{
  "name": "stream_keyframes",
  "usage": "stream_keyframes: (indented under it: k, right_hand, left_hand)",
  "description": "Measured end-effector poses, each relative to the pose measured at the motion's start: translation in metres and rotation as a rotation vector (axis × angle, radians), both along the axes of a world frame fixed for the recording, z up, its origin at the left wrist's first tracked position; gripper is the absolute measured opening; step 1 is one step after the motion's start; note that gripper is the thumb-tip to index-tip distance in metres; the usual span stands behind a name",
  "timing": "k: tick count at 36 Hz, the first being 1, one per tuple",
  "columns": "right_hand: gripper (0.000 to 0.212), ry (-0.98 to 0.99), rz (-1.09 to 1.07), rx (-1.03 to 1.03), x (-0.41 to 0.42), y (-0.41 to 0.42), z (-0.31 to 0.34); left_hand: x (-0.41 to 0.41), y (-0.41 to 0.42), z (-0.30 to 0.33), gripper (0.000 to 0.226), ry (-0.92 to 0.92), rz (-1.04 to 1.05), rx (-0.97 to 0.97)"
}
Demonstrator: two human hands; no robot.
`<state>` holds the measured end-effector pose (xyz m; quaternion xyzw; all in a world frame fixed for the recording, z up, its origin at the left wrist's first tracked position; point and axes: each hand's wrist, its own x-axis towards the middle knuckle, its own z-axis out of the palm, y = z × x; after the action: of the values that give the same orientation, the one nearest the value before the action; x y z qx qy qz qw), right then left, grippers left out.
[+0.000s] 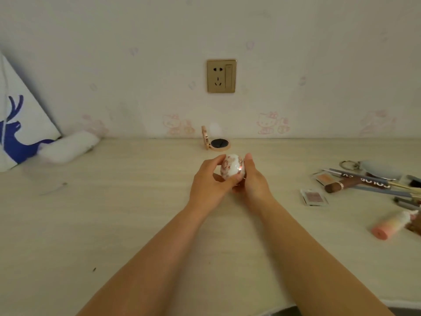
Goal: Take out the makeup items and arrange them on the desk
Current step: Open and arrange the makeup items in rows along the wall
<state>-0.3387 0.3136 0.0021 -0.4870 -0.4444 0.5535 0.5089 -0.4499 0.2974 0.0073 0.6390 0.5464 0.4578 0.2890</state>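
Both my hands hold a round white compact [232, 166] with a pink floral print and a rose-gold rim, just above the middle of the desk [136, 224]. My left hand [208, 183] wraps it from the left, thumb under its edge. My right hand [254, 179] grips its right side. Behind it, near the wall, an open rose-gold compact [216, 140] stands with its lid up and a dark puff inside. At the right lie an eyeshadow pan [314, 197], a small peach pan [324, 178], a brown tube [355, 184], several pencils and brushes [391, 190] and a pink tube [391, 225].
A white bag with a blue deer print [20, 131] leans on the wall at the left, with a white cloth roll [68, 145] beside it. A grey-blue pouch with a key ring [376, 168] lies at the far right. A wall socket [221, 76] is above the desk.
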Motion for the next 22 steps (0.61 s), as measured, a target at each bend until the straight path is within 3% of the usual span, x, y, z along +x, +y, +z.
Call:
stream_keyframes:
  k: [3,7,13,17,20,22]
  right_hand:
    - [0.054,0.071,0.046,0.009,0.000,0.002,-0.003]
    - [0.047,0.123,0.040,0.043,0.009,0.005,-0.006]
    - [0.054,-0.073,-0.007,0.089,0.010,0.009,-0.009]
    - [0.038,-0.204,-0.089,0.151,0.014,0.012,-0.011]
    - [0.050,-0.197,-0.051,0.146,0.013,0.010,-0.013]
    - [0.046,-0.205,-0.024,0.159,0.010,0.007,-0.011]
  left_hand:
    - [0.007,0.005,-0.004,0.061,-0.006,-0.007,-0.013]
    - [0.016,0.012,-0.008,0.050,-0.016,-0.088,-0.042]
    - [0.005,0.016,-0.013,0.047,0.005,-0.114,-0.018]
    - [-0.005,0.015,-0.015,0.050,-0.082,-0.185,-0.064]
    - [-0.004,0.015,-0.017,0.049,-0.092,-0.181,-0.051]
    - [-0.003,0.017,-0.018,0.049,-0.087,-0.161,-0.036]
